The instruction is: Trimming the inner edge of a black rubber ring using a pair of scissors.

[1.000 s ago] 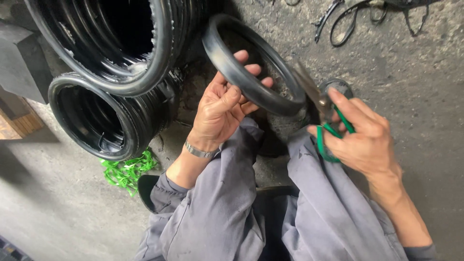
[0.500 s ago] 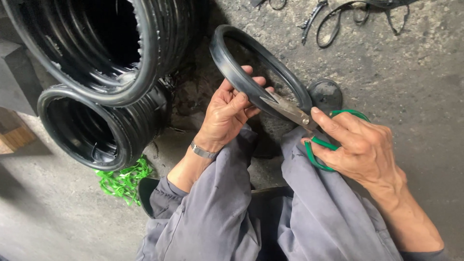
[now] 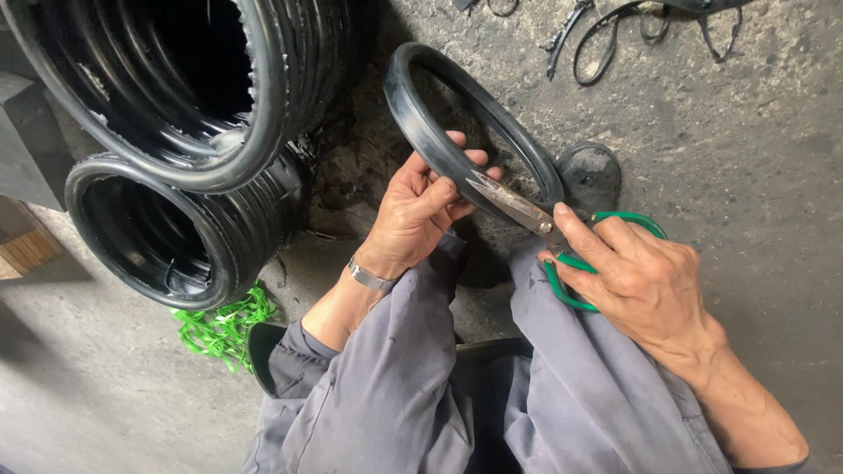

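Rubber ring [image 3: 439, 132] sits at upper centre of the frame, tilted up off the concrete floor [image 3: 746, 132], and since a second ago we have brought the scissors [image 3: 536, 215] in from the right: then they hung clear of it, now their blades lie against its lower edge, so the cutting looks about to start or just begun. Our left hand [image 3: 421, 206] is closed around the ring's lower rim, thumb across the front. Our right hand [image 3: 637, 281] is curled through the green handles, forefinger stretched along the pivot; the blades look nearly shut. Stacked tyres [image 3: 176, 175] fill the upper left.
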